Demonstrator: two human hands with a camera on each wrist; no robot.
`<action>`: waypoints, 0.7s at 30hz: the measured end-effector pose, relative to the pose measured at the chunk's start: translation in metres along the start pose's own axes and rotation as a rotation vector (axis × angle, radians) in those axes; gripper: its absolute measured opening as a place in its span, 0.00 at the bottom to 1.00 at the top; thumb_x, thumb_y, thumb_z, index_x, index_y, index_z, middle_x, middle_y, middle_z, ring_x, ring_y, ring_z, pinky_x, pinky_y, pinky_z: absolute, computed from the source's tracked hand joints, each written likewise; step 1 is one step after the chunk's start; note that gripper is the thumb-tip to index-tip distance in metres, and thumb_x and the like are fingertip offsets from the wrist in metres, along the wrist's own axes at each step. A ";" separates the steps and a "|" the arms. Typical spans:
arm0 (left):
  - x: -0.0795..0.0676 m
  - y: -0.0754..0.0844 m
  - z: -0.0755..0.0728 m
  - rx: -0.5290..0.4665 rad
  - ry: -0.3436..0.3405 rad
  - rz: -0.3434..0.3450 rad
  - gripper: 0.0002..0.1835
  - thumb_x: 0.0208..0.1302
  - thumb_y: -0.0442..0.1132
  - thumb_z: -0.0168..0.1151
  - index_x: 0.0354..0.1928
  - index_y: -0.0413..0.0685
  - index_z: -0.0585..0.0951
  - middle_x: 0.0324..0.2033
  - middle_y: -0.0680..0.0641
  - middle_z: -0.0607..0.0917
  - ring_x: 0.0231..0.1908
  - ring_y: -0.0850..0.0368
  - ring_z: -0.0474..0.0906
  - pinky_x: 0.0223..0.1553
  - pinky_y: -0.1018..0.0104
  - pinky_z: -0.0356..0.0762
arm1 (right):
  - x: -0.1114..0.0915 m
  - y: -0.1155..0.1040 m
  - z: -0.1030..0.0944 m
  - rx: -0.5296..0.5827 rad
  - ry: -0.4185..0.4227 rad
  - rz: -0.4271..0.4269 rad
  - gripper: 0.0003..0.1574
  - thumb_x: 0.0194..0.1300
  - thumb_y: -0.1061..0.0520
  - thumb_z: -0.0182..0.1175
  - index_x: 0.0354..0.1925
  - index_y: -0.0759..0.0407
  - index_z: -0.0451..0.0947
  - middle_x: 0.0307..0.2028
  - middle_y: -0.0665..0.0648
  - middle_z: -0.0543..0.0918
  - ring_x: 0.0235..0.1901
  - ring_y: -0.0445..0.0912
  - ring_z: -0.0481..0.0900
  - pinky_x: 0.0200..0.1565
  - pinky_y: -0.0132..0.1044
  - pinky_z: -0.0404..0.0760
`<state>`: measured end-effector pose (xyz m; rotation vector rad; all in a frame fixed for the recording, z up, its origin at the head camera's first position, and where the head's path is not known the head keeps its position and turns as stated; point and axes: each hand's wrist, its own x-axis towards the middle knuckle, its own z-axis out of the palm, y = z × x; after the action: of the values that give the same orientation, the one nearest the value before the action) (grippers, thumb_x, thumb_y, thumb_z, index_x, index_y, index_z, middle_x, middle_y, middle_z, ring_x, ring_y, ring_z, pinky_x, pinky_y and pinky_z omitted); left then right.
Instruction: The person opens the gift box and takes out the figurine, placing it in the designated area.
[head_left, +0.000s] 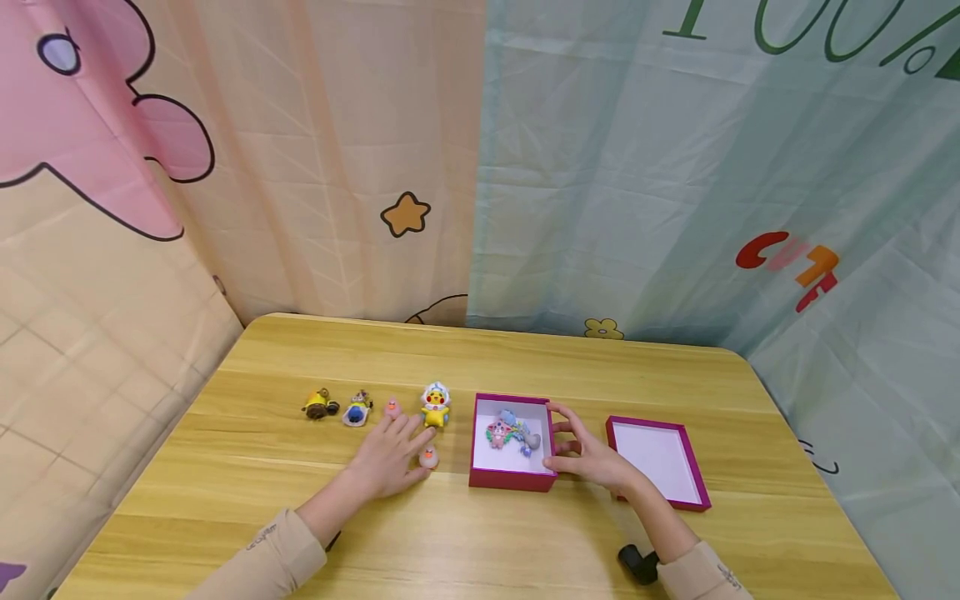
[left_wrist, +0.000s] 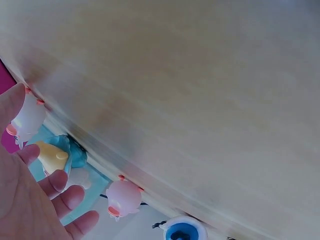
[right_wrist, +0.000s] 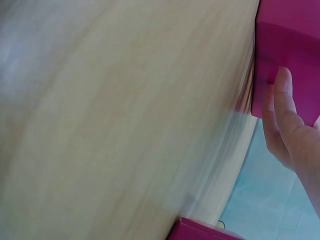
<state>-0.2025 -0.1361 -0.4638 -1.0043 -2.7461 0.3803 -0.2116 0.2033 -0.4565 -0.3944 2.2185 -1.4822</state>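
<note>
My left hand point(head_left: 390, 457), fingers loosely spread, is over the table beside a pale pink duck figure point(head_left: 429, 457). Its thumb and index finger lie around that duck in the left wrist view, the thumb right at it. Just beyond the fingertips are a second pink duck point(left_wrist: 124, 196) and a yellow figure with a white hood point(head_left: 435, 405). My right hand point(head_left: 588, 454) rests against the right side of an open magenta box point(head_left: 512, 480), fingertips touching the wall and thumb at the near corner. Several small pastel figures point(head_left: 510, 432) lie inside the box.
Left of the ducks stand a blue and white figure point(head_left: 357, 410) and a yellow and brown figure point(head_left: 320, 405). The magenta lid point(head_left: 660, 460) lies inside up to the right of the box. A black object point(head_left: 637, 564) is near the right forearm. Curtains hang behind the table.
</note>
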 end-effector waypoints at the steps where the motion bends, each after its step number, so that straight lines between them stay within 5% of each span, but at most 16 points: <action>1: 0.000 0.000 -0.001 0.004 0.000 0.001 0.31 0.59 0.63 0.50 0.58 0.52 0.72 0.52 0.45 0.72 0.51 0.50 0.68 0.56 0.56 0.63 | 0.000 0.000 0.000 0.000 0.001 0.000 0.52 0.57 0.55 0.63 0.69 0.47 0.42 0.59 0.68 0.58 0.51 0.56 0.68 0.50 0.49 0.72; 10: -0.001 0.001 -0.009 -0.001 -0.047 -0.026 0.34 0.56 0.65 0.51 0.59 0.53 0.71 0.53 0.45 0.71 0.51 0.51 0.67 0.56 0.56 0.63 | 0.000 0.000 0.000 -0.002 0.007 0.013 0.52 0.57 0.55 0.63 0.69 0.47 0.42 0.60 0.67 0.58 0.51 0.56 0.67 0.51 0.51 0.71; 21: 0.018 0.007 -0.042 -0.179 -0.097 -0.106 0.34 0.59 0.64 0.49 0.62 0.52 0.67 0.59 0.43 0.68 0.59 0.46 0.63 0.58 0.49 0.59 | 0.000 -0.001 0.000 0.005 0.006 0.011 0.52 0.57 0.56 0.63 0.69 0.47 0.42 0.60 0.67 0.58 0.52 0.56 0.66 0.51 0.51 0.71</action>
<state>-0.2006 -0.1118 -0.4249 -0.8958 -2.9490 0.1725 -0.2118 0.2027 -0.4554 -0.3758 2.2175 -1.4853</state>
